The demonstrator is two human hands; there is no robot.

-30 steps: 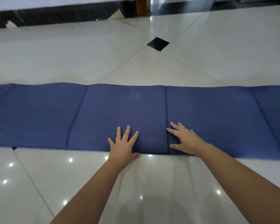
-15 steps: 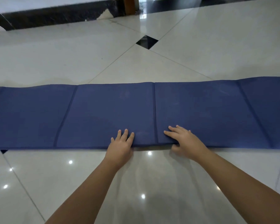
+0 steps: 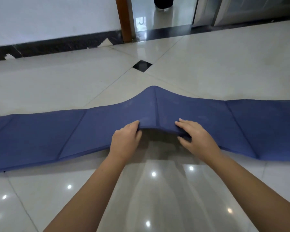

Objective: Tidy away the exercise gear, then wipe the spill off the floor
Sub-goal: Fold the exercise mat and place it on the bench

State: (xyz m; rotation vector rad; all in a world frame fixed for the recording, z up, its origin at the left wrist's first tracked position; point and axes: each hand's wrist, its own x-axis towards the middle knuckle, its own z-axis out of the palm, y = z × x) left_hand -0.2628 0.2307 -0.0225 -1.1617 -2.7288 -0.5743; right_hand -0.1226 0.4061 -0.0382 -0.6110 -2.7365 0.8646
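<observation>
Blue mat point(image 3: 208, 124) edge in both hands point(image 3: 126, 139)

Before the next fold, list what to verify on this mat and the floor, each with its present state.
1. Left hand grips the near edge of the blue folding mat: ok.
2. Right hand grips the same edge across the middle crease: ok.
3. Crease stands up as a ridge between the hands: ok.
4. Both mat ends free to swing in: cannot tell, they run out of frame.
5. Spill on the tiled floor located: cannot tell, only light reflections show.
</observation>
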